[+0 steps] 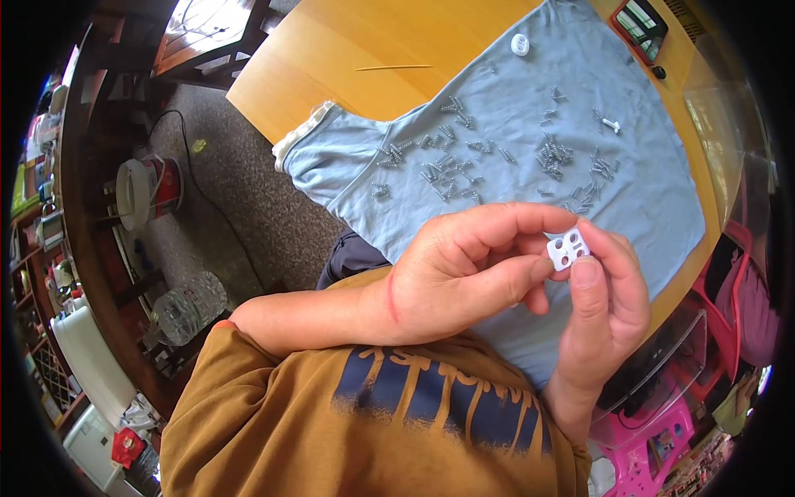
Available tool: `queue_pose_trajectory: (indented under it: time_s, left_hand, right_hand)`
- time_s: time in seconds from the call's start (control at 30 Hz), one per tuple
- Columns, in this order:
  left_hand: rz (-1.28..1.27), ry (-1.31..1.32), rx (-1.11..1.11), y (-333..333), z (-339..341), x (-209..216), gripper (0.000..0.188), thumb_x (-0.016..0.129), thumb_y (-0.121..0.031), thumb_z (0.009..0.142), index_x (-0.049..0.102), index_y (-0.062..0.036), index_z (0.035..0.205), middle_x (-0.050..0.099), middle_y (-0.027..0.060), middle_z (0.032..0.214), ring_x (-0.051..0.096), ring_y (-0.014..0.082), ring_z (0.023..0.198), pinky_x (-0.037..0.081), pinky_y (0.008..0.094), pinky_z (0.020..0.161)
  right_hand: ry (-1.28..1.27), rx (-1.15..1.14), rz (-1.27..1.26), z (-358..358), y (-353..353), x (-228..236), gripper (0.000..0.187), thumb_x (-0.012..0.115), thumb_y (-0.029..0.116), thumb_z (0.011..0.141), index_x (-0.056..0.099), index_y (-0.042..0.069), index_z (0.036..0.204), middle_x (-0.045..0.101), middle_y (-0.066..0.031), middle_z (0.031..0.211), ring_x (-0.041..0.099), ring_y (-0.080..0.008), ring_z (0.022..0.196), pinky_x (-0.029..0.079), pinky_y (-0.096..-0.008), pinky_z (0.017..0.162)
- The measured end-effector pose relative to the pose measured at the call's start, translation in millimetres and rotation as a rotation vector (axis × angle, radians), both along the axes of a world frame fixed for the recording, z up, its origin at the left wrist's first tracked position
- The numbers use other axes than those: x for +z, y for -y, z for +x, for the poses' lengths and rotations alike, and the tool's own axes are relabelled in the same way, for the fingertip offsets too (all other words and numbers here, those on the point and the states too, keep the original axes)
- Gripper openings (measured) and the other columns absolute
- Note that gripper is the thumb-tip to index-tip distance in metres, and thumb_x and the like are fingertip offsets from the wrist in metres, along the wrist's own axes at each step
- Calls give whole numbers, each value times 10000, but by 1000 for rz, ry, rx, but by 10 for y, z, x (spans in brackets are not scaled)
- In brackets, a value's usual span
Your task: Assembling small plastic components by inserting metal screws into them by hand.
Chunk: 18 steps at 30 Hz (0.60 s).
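Between my two hands is a small white plastic piece with several round holes in its face. My left hand comes across from the left and pinches the piece's left side between thumb and fingers. On the other side, my right hand grips it with the thumb on its lower edge and the index finger behind. Beyond the hands, many small metal springs lie in loose clusters on a light blue shirt spread over the table. Another group of springs rests farther right, near a small white plastic part.
A white oval plastic part sits at the shirt's far edge. The wooden table holds a thin stick and a dark-screened device. At left on the floor are a bucket and a clear plastic bottle. A pink stool stands lower right.
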<state>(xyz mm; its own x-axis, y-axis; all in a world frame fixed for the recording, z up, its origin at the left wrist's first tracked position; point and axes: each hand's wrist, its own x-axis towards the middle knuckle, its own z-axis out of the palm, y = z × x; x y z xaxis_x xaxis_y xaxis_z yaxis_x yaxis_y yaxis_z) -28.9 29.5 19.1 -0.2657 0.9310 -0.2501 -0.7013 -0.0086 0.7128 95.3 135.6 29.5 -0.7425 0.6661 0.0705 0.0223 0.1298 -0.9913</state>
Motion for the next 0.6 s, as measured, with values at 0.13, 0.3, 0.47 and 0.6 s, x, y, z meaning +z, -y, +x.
queue_pose_trajectory:
  time_s: [0.13, 0.3, 0.47, 0.6]
  left_hand:
    - [14, -38, -73, 29, -47, -15, 398, 484, -7, 925, 410, 9, 1315, 622, 118, 1046, 627, 140, 831, 528, 251, 731]
    - [56, -34, -67, 22, -25, -32, 398, 480, -6, 926, 408, 12, 1317, 622, 126, 1053, 635, 150, 824, 537, 258, 721]
    - [39, -1, -91, 44, -55, 7, 384, 490, 2, 920, 434, 14, 1300, 624, 133, 1059, 646, 159, 812, 541, 260, 712]
    - [51, 50, -92, 41, -60, -5, 365, 512, 9, 909, 467, 24, 1270, 624, 140, 1067, 652, 166, 814, 545, 258, 703]
  right_hand:
    - [16, 36, 30, 19, -32, -12, 270, 586, 7, 843, 588, -47, 1107, 588, -104, 950, 552, -130, 821, 443, -236, 717]
    - [-50, 36, -19, 1, 8, -31, 334, 631, 8, 797, 578, -50, 1122, 579, -109, 995, 542, -141, 859, 434, -255, 761]
    - [-57, 53, -44, 35, -5, -79, 351, 639, 30, 796, 571, -49, 1132, 579, -118, 1018, 545, -162, 873, 437, -273, 772]
    - [-91, 88, -28, 44, -33, -85, 347, 630, 66, 817, 566, -51, 1138, 579, -130, 1030, 548, -180, 881, 442, -288, 770]
